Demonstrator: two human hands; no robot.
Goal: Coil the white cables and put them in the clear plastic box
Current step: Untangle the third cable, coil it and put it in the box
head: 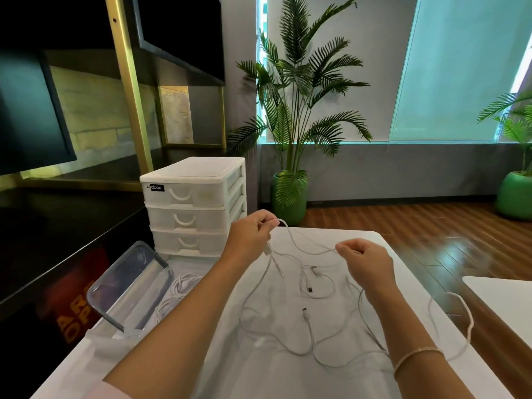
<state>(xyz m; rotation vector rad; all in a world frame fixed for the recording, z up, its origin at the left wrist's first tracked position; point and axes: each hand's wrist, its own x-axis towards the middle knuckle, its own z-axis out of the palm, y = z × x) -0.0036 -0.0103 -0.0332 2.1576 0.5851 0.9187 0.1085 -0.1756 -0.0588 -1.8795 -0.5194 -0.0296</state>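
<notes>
Your left hand (250, 236) pinches one thin white cable (305, 243) above the white desk (288, 375), and your right hand (367, 262) pinches it further along. Loose white cables (288, 335) sprawl below; the clear plastic box (129, 286) sits left of them, holding coiled cables (180, 286).

We note the drawer unit (193, 208) at centre-left, on the table's (288, 378) far edge. Lower left of it sits the box (129, 286), coiled cables (180, 286) just right of it. Loose cables (302, 326) sprawl at frame centre; a plant (299, 110) stands behind.
</notes>
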